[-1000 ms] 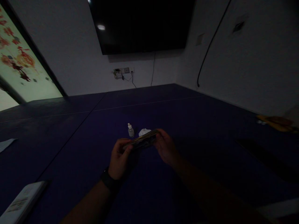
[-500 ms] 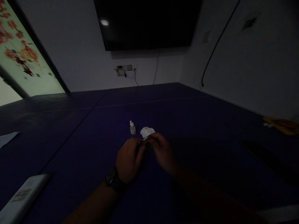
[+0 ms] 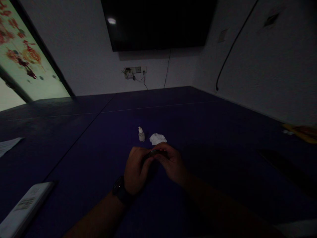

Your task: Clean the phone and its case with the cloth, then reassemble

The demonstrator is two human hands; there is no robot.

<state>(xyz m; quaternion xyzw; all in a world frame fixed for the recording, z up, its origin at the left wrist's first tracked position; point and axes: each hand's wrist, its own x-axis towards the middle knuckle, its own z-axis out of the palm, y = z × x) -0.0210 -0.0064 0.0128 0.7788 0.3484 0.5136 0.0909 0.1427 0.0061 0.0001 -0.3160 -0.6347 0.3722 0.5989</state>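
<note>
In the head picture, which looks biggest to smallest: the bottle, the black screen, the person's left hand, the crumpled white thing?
1. Black screen, cut off on top
2. Left hand
3. Crumpled white thing, wide and low
4. Bottle, taller but much narrower

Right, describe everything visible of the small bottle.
The small bottle stands upright on the blue-purple table, beyond the left hand and left of the crumpled white sheet, touching neither. Its body looks clear, glass or plastic, with what may be a pale label, too small to read. A white top narrows to a tip.
</note>
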